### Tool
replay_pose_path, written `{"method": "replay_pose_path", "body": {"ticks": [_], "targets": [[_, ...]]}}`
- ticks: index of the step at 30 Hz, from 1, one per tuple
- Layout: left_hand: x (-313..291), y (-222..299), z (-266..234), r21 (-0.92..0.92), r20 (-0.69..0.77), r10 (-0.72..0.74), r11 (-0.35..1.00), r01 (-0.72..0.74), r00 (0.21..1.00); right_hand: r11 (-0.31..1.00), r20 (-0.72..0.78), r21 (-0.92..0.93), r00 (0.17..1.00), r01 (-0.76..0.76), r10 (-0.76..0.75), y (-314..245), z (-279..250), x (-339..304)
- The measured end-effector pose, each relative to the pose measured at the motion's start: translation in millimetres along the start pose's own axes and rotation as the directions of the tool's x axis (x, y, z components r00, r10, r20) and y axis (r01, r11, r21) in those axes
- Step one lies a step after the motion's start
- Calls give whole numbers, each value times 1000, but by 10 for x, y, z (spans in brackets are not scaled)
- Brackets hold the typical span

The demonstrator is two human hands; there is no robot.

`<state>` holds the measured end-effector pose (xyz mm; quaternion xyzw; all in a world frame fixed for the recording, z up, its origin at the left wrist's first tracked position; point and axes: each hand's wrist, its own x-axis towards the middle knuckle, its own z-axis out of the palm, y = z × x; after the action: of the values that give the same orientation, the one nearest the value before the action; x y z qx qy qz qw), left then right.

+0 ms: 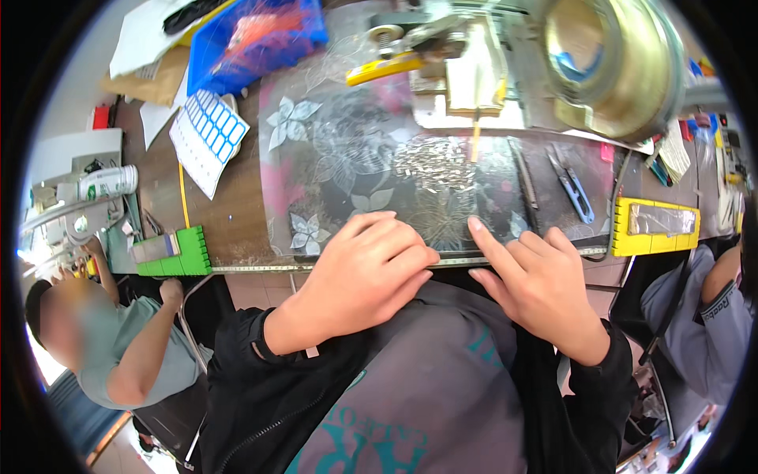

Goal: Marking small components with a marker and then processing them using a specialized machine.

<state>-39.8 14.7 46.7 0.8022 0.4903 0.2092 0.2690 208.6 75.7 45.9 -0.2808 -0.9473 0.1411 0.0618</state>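
Observation:
My left hand is over the near edge of the table, fingers curled together. Whatever lies between its fingertips, if anything, is hidden. To its right, my right hand has the index finger stretched toward the table and the thumb apart; the other fingers bend inward, and nothing shows in its grasp. Just beyond both hands, a loose pile of small shiny metal pieces lies on the dark flower-patterned mat. Farther right lie a slim dark tool, perhaps tweezers, and a pair of blue-handled snips.
A small bench machine stands at the back, beside a large metallic reel. A blue bin and a label sheet are at left. Green and yellow holders sit on the edge. People sit on both sides.

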Motion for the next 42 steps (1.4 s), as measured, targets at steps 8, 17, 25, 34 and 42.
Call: {"method": "replay_pose_path", "body": {"ticks": [8, 17, 25, 34, 42], "targets": [[-217, -300, 35, -76, -149, -40, 997, 29, 988, 994, 77, -88, 995, -63, 70, -223, 198, 340], [-202, -440, -19, -172, -186, -91, 983, 58, 978, 999, 69, 16, 997, 39, -40, -363, 309, 361], [-269, -407, 21, -164, -221, -209, 971, 175, 953, 998, -55, -51, 998, -39, 36, -311, 293, 378], [-260, -395, 14, -156, -234, -261, 961, 229, 936, 1000, -59, -1, 998, 11, -11, -371, 360, 494], [-226, -366, 53, -68, -377, -303, 951, 300, 875, 996, -97, 68, 994, 61, -54, -348, 350, 624]]}}
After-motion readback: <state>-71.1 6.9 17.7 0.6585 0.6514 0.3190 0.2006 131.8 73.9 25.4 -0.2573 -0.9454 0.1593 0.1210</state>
